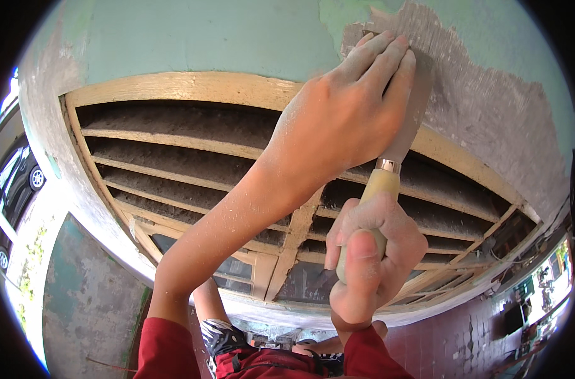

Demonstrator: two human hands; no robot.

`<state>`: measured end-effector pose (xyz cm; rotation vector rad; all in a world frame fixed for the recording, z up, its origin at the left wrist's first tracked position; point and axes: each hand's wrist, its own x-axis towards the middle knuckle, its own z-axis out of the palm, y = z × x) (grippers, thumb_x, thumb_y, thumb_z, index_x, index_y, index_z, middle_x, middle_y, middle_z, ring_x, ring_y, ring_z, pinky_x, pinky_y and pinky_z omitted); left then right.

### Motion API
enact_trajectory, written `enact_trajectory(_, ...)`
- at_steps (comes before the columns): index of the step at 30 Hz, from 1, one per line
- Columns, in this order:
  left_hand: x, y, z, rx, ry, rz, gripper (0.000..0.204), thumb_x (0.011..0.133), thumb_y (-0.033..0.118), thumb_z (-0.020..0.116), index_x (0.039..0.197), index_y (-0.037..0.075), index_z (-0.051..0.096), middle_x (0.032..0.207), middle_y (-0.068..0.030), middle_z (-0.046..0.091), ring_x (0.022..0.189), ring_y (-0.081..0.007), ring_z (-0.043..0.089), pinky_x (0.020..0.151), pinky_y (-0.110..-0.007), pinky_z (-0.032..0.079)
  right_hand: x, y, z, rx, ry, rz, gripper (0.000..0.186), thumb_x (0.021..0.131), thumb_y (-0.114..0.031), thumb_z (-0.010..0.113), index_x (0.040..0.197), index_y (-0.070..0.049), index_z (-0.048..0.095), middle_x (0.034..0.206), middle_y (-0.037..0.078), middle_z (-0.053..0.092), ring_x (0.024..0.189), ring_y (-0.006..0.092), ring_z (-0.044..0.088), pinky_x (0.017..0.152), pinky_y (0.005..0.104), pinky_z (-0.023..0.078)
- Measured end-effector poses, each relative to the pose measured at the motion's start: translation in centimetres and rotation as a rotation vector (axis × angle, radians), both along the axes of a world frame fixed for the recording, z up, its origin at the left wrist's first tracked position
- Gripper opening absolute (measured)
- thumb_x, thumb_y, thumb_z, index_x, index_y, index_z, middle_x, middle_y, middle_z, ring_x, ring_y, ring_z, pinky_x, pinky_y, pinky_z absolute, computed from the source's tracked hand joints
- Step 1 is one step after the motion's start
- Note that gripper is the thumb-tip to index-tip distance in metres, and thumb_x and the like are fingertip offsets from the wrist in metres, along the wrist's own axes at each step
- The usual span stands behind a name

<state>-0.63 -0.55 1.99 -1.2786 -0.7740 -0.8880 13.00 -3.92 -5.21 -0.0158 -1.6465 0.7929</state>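
A wide metal scraper (417, 95) lies against the peeling grey patch (470, 107) of the green-painted wall (205, 44). My left hand (344, 114), dusty at the fingertips, is pressed over the upper blade with its fingers bent and held together. Below it, my right hand (376, 252) is wrapped round the scraper's pale wooden handle (382, 183), thumb along it. Beneath both hands is a cream-painted wooden louvre vent (180, 85) with dark, dusty slats, framed above small glass panes (303, 284). The blade's top edge is mostly hidden by my left fingers.
At the far left a dark car (19, 180) stands outside in bright light, beside a weathered grey-green panel (85, 297). Below lies a reddish tiled floor (445, 328), with a dark object (513, 319) at the right. My legs show at the bottom.
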Motion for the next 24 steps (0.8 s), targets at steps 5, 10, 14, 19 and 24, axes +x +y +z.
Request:
enact_trajectory(5,-0.9,1.5,1.4,0.147,0.020,0.021,0.042,0.080,0.009,0.065,0.118,-0.008,0.067,0.124,-0.0172,0.069,0.120,-0.0280,0.065,0.092,-0.030,0.059,-1.2,0.5,0.7,0.005,0.034,0.020,0.022,0.081,-0.014,0.070,0.068,-0.005,0.055,0.053,0.001,0.050,0.043,0.0138,0.046,0.046,0.0278,0.035)
enact_trajectory(10,-0.2,-0.1,0.1,-0.041,-0.005,-0.041,0.041,0.081,0.008,0.064,0.119,-0.008,0.066,0.126,-0.0182,0.068,0.122,-0.0283,0.065,0.094,-0.031,0.058,0.0,-0.1,-0.1,0.030,0.018,0.014,0.020,0.082,-0.011,0.068,0.069,-0.005,0.055,0.053,0.002,0.050,0.044,0.0132,0.044,0.046,0.0270,0.033)
enact_trajectory(14,-0.6,0.0,1.5,-0.018,-0.002,-0.015,0.041,0.081,0.008,0.064,0.119,-0.008,0.066,0.127,-0.0183,0.067,0.123,-0.0281,0.064,0.096,-0.031,0.058,-0.8,0.4,1.1,0.041,0.049,0.030,0.019,0.082,-0.013,0.069,0.070,-0.005,0.056,0.053,0.003,0.050,0.044,0.0138,0.045,0.046,0.0276,0.033)
enact_trajectory(19,-0.2,-0.1,0.3,-0.037,0.012,-0.020,0.041,0.079,0.006,0.066,0.118,-0.007,0.066,0.128,-0.0177,0.067,0.124,-0.0284,0.063,0.097,-0.032,0.057,0.0,0.1,-0.1,0.039,0.038,0.020,0.019,0.082,-0.013,0.069,0.071,-0.005,0.056,0.054,0.003,0.050,0.044,0.0130,0.044,0.046,0.0283,0.033)
enact_trajectory(24,-0.2,0.5,0.8,0.031,0.006,-0.024,0.041,0.080,0.006,0.065,0.118,-0.007,0.066,0.128,-0.0175,0.067,0.125,-0.0280,0.063,0.096,-0.031,0.058,-0.6,0.5,0.5,0.061,0.073,0.021,0.019,0.082,-0.013,0.068,0.071,-0.004,0.057,0.053,0.003,0.049,0.044,0.0120,0.044,0.046,0.0280,0.032)
